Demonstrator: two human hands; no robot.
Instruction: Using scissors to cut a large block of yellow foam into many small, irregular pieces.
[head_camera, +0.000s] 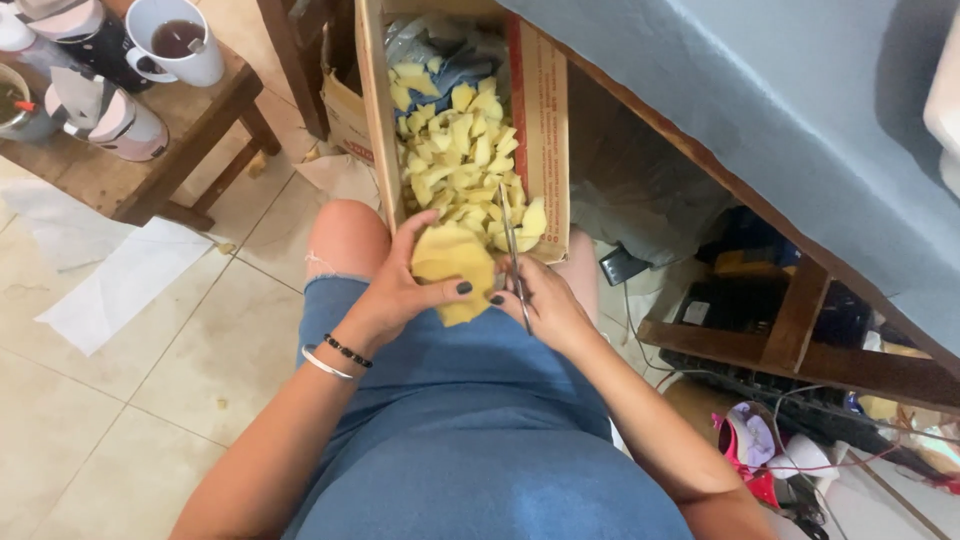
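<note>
Floor: pale tiled floor (150, 370) under us, with a white sheet (120, 285) lying flat on it to our left.
Bench: small wooden bench (150, 170) at upper left – it carries a white mug (178, 45) of dark drink and a few jars.
Box: long cardboard box (545, 110) stands ahead of our knees, filled with cut yellow foam pieces (460, 150).
Left hand: our left hand (400, 290) is curled closed around a yellow foam piece (452, 265), thumb on its lower edge, held over our lap just at the near end of the box.
Right hand: our right hand (545, 305) is closed around the handles of the scissors (514, 255) – blades point away, lying against the foam's right edge.
Right side: blue cloth (760, 110) hangs over a wooden frame, with clutter and cables beneath.
</note>
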